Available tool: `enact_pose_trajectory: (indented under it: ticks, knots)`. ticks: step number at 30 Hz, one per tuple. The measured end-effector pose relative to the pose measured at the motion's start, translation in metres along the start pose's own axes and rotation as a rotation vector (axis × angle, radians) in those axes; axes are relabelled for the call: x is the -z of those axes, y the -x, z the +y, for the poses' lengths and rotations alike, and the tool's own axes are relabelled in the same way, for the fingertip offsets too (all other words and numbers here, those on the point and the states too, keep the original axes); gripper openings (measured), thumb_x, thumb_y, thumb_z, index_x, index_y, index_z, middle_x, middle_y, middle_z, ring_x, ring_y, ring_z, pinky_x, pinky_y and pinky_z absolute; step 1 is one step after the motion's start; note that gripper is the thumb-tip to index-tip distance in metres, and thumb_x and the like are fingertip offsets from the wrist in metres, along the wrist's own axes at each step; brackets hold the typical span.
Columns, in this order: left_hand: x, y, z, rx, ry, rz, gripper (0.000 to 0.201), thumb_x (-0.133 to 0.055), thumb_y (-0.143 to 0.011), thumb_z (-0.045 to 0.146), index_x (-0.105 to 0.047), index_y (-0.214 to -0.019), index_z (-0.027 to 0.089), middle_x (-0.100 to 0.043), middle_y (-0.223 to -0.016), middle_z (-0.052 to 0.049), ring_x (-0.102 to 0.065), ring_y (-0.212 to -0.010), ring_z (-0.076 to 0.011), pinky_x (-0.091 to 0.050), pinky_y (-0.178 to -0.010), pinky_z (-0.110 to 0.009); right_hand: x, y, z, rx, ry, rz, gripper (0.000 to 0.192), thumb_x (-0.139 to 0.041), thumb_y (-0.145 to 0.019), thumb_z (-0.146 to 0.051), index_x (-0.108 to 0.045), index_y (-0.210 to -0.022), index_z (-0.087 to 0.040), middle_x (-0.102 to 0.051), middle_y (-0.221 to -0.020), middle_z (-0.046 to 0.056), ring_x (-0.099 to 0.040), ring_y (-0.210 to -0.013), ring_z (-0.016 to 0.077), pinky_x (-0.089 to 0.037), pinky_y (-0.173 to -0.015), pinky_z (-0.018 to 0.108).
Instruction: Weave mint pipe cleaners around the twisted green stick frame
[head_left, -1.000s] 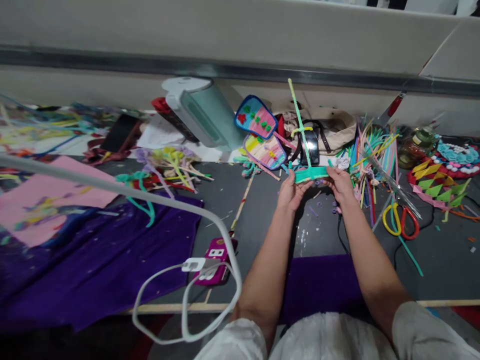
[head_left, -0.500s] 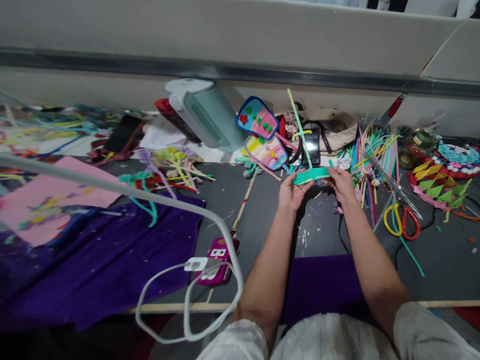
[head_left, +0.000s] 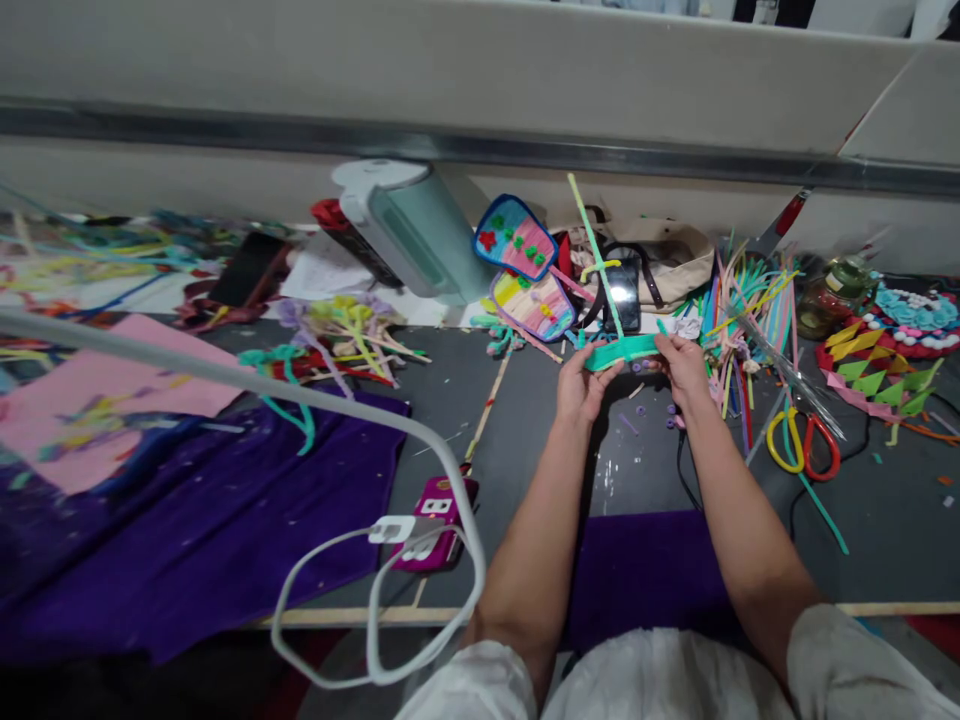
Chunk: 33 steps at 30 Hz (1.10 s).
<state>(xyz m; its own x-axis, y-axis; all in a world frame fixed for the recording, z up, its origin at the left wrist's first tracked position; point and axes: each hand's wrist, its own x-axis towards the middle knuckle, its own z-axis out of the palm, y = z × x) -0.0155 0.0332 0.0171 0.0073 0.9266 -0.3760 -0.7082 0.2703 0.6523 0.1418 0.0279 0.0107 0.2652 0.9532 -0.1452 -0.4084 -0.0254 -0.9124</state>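
Left hand & right hand each pinched an end of teal pipe-cleaner piece, held just above grey table, green stem sticking up, scissors near right, pipe-cleaner pile crowding far-right edge, bare patch under wrists.

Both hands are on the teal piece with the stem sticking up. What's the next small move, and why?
Probably wrap the green stem another turn around the teal piece. The left hand and right hand pinch its two ends, and the stem stands long and loose above it.
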Motion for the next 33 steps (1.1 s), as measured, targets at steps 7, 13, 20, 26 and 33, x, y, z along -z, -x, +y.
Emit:
enact_pose_trajectory:
  ticks: [7,13,20,26,33]
  knots:
    - [0.002,0.0,-0.004,0.052,-0.071,0.013,0.017,-0.078,-0.077,0.012,-0.069,-0.09,0.016,-0.074,-0.076,-0.002,-0.072,-0.065,-0.0136,-0.064,-0.077,-0.031,-0.007,0.006,-0.007,0.109,0.086,-0.071,0.042,-0.084,-0.057,-0.056,-0.069,-0.07,-0.02,-0.066,-0.063,-0.005,-0.054,-0.052,0.0088,-0.051,-0.053,0.024]
    - [0.002,-0.001,-0.005,0.091,0.001,0.022,0.015,-0.073,-0.08,0.01,-0.068,-0.093,0.016,-0.076,-0.078,-0.002,-0.073,-0.067,-0.0125,-0.063,-0.084,-0.03,-0.01,0.012,-0.012,0.142,0.131,-0.093,0.037,-0.082,-0.062,-0.055,-0.069,-0.07,-0.021,-0.065,-0.065,-0.004,-0.054,-0.055,0.0098,-0.05,-0.054,0.024]
    - [0.003,-0.005,-0.008,0.057,0.05,0.028,0.021,-0.074,-0.077,0.006,-0.068,-0.095,0.015,-0.075,-0.075,-0.002,-0.076,-0.071,-0.0146,-0.062,-0.087,-0.029,-0.013,0.014,-0.013,0.118,0.1,-0.083,0.034,-0.083,-0.063,-0.051,-0.069,-0.069,-0.021,-0.064,-0.064,-0.005,-0.054,-0.055,0.009,-0.051,-0.054,0.023]
    - [0.001,0.002,-0.006,0.105,0.054,-0.089,0.022,-0.071,-0.088,0.022,-0.069,-0.11,0.018,-0.079,-0.093,-0.008,-0.078,-0.088,-0.0211,-0.063,-0.09,-0.038,-0.014,0.014,-0.011,0.061,0.081,-0.072,0.035,-0.083,-0.065,-0.052,-0.068,-0.07,-0.02,-0.066,-0.065,-0.005,-0.055,-0.054,0.0097,-0.051,-0.054,0.025]
    - [0.003,0.0,-0.003,0.018,0.047,-0.062,0.036,-0.068,-0.087,0.005,-0.068,-0.12,0.019,-0.08,-0.1,-0.007,-0.078,-0.086,-0.0159,-0.061,-0.094,-0.036,0.003,0.005,-0.02,0.142,0.189,0.038,0.036,-0.077,-0.075,-0.054,-0.068,-0.088,-0.022,-0.071,-0.078,0.0,-0.062,-0.073,0.0162,-0.048,-0.056,0.027]
